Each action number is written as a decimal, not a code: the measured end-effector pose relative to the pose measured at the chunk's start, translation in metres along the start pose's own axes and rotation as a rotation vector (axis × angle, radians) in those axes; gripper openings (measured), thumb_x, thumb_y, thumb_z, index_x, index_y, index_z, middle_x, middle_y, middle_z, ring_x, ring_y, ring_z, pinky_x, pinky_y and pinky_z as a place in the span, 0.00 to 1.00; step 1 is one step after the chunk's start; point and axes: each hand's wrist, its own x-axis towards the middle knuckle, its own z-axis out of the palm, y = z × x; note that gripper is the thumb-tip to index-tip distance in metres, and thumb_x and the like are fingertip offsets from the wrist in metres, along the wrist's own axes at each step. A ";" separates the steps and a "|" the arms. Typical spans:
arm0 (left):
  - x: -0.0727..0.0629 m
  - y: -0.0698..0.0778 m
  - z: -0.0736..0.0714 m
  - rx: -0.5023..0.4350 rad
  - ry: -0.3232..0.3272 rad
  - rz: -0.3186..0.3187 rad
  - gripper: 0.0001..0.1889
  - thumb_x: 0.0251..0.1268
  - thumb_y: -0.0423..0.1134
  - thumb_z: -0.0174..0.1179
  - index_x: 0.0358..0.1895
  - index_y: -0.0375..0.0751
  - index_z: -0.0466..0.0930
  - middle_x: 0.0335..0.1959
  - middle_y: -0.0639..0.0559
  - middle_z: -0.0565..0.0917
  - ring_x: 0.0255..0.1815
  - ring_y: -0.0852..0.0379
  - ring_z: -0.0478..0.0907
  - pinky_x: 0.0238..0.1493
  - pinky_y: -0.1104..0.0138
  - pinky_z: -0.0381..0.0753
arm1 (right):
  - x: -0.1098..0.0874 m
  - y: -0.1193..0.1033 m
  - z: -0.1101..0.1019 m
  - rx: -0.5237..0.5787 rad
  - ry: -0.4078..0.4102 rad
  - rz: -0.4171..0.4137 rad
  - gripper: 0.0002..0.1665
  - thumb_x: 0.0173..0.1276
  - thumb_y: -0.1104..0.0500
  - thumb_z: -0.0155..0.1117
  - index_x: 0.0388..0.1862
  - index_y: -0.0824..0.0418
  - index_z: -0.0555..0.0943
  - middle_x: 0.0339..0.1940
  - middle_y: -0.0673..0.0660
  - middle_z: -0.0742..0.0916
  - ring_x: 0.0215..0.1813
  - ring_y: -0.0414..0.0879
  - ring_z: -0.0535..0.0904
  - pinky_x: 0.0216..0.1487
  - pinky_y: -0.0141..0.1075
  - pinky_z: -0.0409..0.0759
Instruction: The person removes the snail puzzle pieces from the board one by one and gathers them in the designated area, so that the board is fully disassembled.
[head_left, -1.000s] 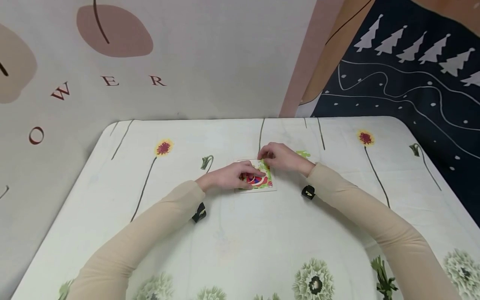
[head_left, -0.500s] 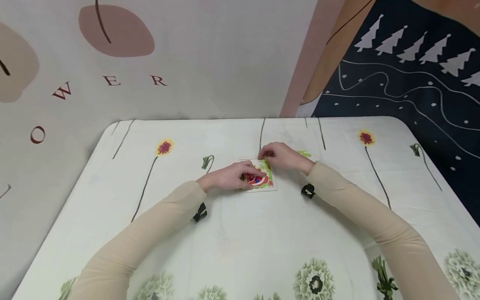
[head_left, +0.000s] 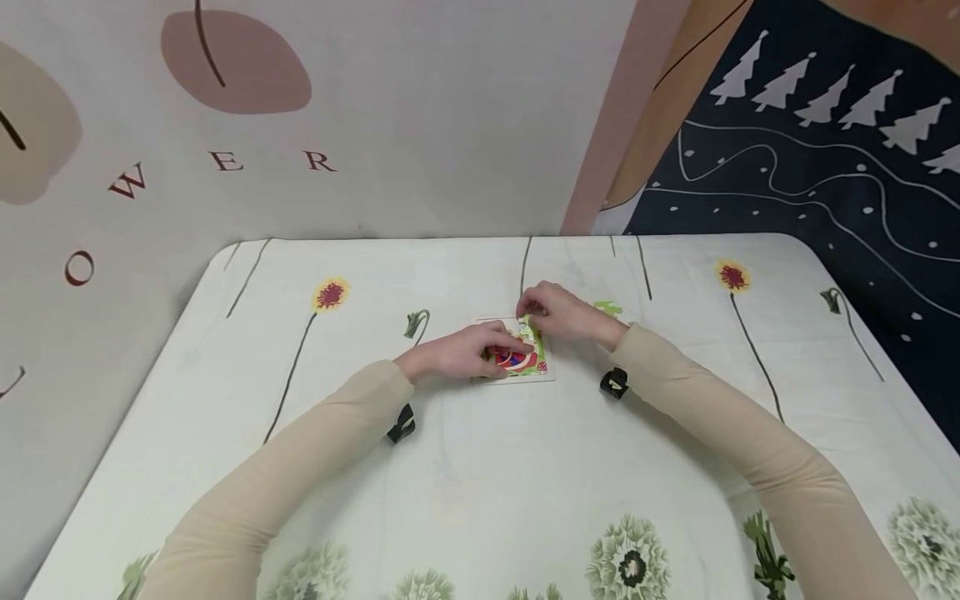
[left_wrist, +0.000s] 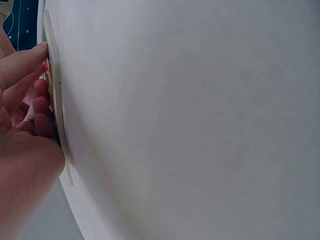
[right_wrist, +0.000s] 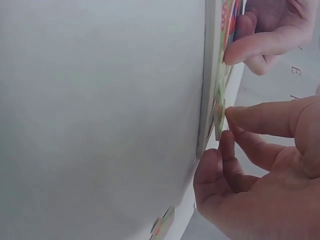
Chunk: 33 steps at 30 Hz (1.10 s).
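A small jigsaw puzzle [head_left: 516, 360] with a red, blue and green picture lies in a pale tray board [head_left: 525, 382] near the middle of the table. My left hand [head_left: 463, 352] rests on its left part, fingers stretched over the picture and hiding some of it. At the far right corner, my right hand [head_left: 558, 312] pinches a green puzzle piece [right_wrist: 219, 120] between thumb and fingers. In the right wrist view, that piece stands tilted at the board's edge. The left wrist view shows the board edge-on beside the left hand's fingers [left_wrist: 30, 65].
Another green puzzle piece [head_left: 607, 307] lies on the table just beyond the right wrist. A white cloth [head_left: 480, 467] printed with flowers covers the table. Behind it hangs a patterned fabric backdrop [head_left: 450, 117]. Black camera mounts [head_left: 615, 382] sit under both wrists.
My right hand has shifted very slightly at the puzzle's far right corner, and a little more pale surface shows there. The left hand stays in place on the puzzle.
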 end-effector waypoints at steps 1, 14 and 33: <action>0.000 0.000 0.000 -0.001 -0.001 -0.002 0.26 0.66 0.34 0.64 0.67 0.45 0.76 0.53 0.46 0.76 0.50 0.55 0.69 0.52 0.68 0.68 | 0.000 0.000 0.000 0.005 0.000 0.004 0.12 0.67 0.72 0.53 0.47 0.68 0.80 0.48 0.65 0.81 0.51 0.54 0.74 0.57 0.48 0.74; 0.002 -0.003 0.001 0.009 0.002 0.002 0.26 0.66 0.34 0.63 0.68 0.46 0.75 0.53 0.45 0.76 0.51 0.54 0.69 0.54 0.67 0.68 | -0.012 -0.003 -0.006 0.169 0.037 0.002 0.11 0.69 0.73 0.52 0.47 0.68 0.78 0.48 0.64 0.84 0.52 0.55 0.79 0.54 0.43 0.76; 0.002 -0.002 0.002 0.010 0.004 0.000 0.27 0.65 0.34 0.63 0.68 0.45 0.75 0.52 0.45 0.76 0.50 0.54 0.68 0.52 0.67 0.67 | -0.028 0.014 -0.010 0.228 0.120 0.021 0.10 0.70 0.73 0.55 0.47 0.69 0.79 0.49 0.66 0.85 0.52 0.57 0.81 0.55 0.45 0.76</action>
